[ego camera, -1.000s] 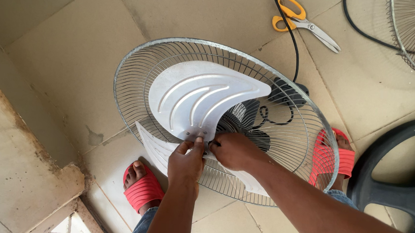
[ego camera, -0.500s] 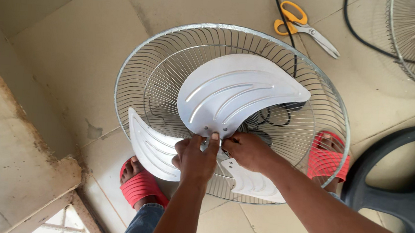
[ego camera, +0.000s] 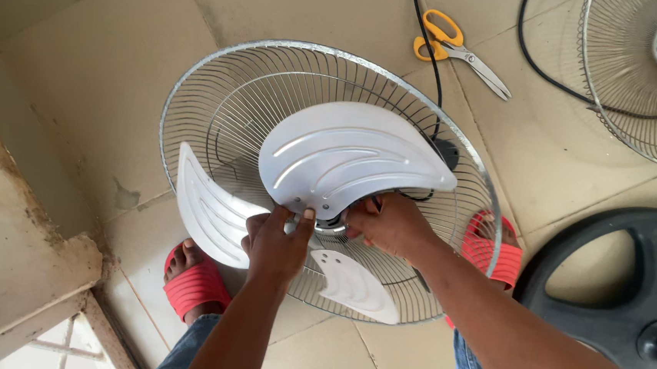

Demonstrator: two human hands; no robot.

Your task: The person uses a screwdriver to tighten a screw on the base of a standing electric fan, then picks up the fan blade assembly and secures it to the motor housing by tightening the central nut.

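Observation:
A white three-bladed fan blade (ego camera: pixel 346 159) sits inside a round wire rear guard (ego camera: pixel 219 100) that I hold above the tiled floor. My left hand (ego camera: pixel 274 242) pinches the hub at the blade's centre, thumb and fingers closed on it. My right hand (ego camera: pixel 391 223) grips the same hub from the right side, partly under the large upper blade. The motor behind the guard is mostly hidden; a black cable (ego camera: pixel 430 60) runs from it toward the top.
Yellow-handled scissors (ego camera: pixel 453 51) lie on the floor above the guard. A second wire guard (ego camera: pixel 651 84) lies top right. A black round fan base (ego camera: pixel 614 281) sits at right. My feet wear red sandals (ego camera: pixel 194 287). A stained concrete ledge (ego camera: pixel 8 247) runs along the left.
The fan blade has turned about its hub, the large blade swinging right and down. The guard has come closer and higher in view. Both hands stay at the hub.

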